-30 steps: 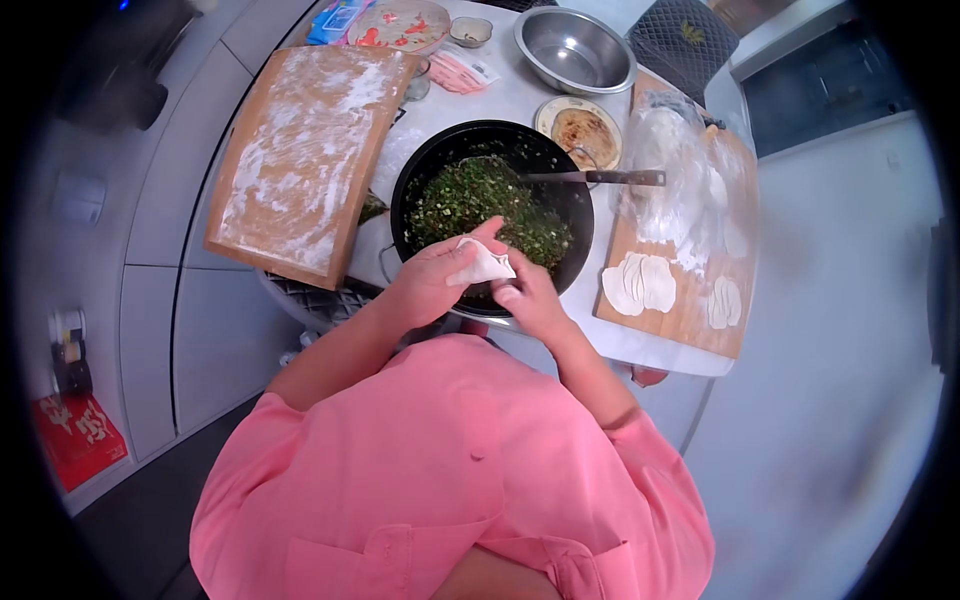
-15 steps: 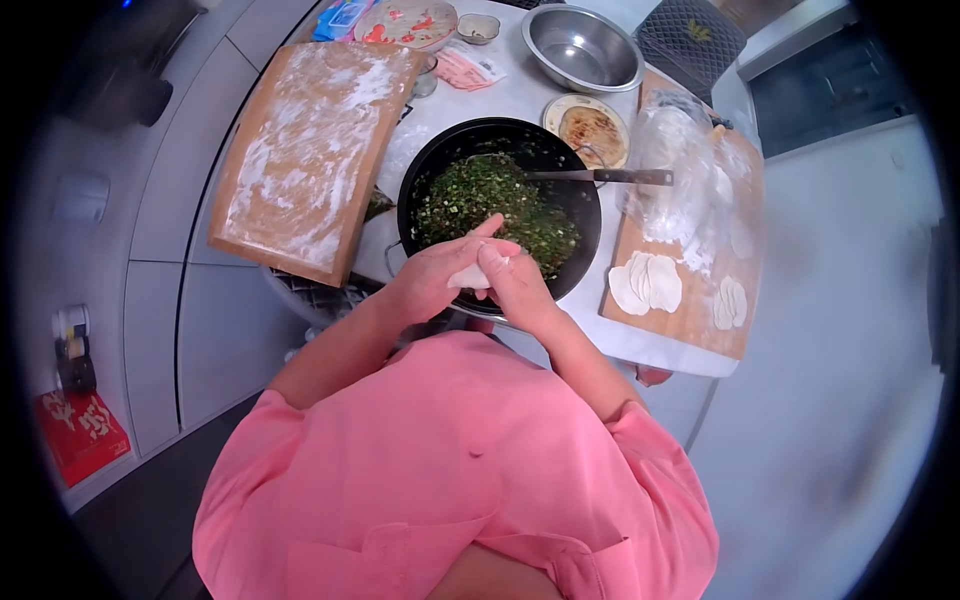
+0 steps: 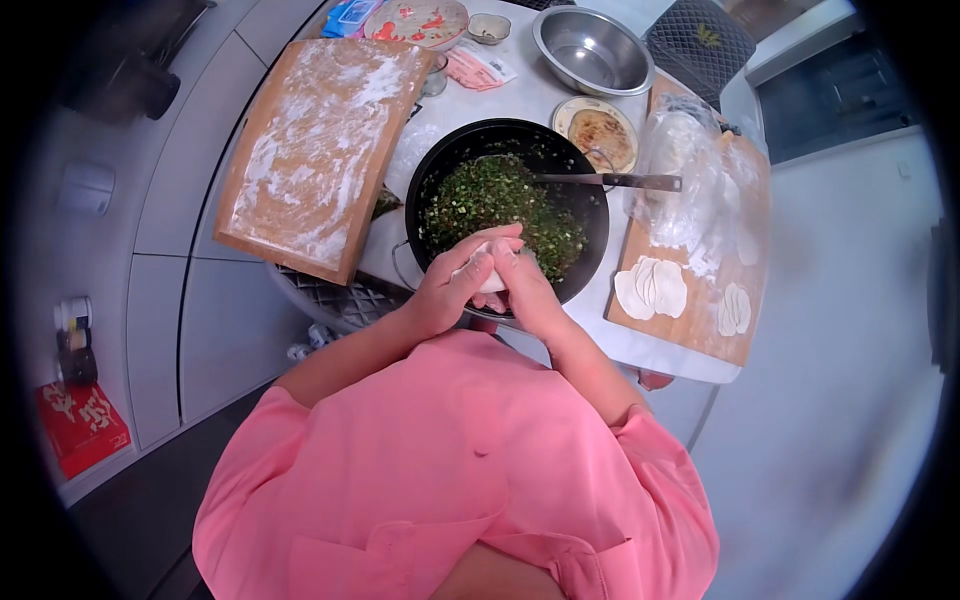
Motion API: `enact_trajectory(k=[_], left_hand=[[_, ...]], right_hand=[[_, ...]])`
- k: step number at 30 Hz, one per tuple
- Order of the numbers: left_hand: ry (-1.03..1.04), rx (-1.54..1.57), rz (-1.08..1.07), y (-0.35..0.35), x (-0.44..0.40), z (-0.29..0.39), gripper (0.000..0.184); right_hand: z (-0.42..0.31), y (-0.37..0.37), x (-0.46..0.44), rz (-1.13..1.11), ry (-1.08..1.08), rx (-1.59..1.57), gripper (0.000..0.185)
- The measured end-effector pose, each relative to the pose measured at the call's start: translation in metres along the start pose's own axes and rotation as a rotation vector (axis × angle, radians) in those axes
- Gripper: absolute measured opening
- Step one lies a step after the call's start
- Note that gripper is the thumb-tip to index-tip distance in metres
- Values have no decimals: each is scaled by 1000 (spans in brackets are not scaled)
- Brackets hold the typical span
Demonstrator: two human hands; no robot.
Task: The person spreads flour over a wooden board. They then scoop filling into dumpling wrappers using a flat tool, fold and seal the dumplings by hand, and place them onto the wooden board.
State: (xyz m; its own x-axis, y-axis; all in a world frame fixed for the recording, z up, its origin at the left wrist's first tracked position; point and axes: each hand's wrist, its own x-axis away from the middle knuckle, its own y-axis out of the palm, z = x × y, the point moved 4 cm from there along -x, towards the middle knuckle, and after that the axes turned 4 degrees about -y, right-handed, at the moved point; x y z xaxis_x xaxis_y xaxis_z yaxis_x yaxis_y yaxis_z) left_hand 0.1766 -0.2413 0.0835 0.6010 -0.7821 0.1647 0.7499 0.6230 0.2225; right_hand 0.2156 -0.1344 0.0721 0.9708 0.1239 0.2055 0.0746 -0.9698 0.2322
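Observation:
A white piece of dough [image 3: 492, 281] is pressed between my two hands, over the near rim of a black pan [image 3: 592, 232]. My left hand [image 3: 452, 281] wraps it from the left; my right hand [image 3: 526, 287] closes on it from the right, thumbs close together. Most of the dough is hidden by the fingers. Chopped green filling [image 3: 490, 203] lies in the pan, with a dark-handled utensil [image 3: 630, 181] resting across the right rim. Flat white wrappers [image 3: 651, 288] overlap on the right wooden board [image 3: 640, 240], with more wrappers [image 3: 734, 310] beside them.
A floured wooden board [image 3: 318, 160] stands at the left. Behind the pan are a steel bowl [image 3: 594, 52], a plate with a browned flatbread [image 3: 602, 136], a small dish [image 3: 489, 28] and a plate with red bits [image 3: 416, 22]. Plastic bags [image 3: 680, 170] cover part of the right board.
Both hands have closed further around the dough, hiding more of it. My left hand's fingers have come together with the right ones. The whole scene has shifted slightly right in view.

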Motion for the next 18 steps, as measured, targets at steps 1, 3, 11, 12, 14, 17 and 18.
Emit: enact_trajectory(k=[1,3,11,12,14,17,18], left_hand=[[-1,0,0,0,0,0,48],[-14,53,16,2,1,0,46],[450,-288,81,2,2,9,44],[571,-364,69,3,5,15,43],[627,-378,105,5,7,19,43],[672,-368,145,3,8,16,40],[682,-295,154,1,8,14,37]], right_hand=[[-4,1,0,-42,4,-9,55],[-4,1,1,-81,8,-21,54],[-18,13,6,49,-486,429,43],[-23,15,6,13,-465,458,37],[-24,16,7,-3,-466,455,37],[-24,23,2,-7,-547,451,36],[-23,25,0,-4,-556,460,36]])
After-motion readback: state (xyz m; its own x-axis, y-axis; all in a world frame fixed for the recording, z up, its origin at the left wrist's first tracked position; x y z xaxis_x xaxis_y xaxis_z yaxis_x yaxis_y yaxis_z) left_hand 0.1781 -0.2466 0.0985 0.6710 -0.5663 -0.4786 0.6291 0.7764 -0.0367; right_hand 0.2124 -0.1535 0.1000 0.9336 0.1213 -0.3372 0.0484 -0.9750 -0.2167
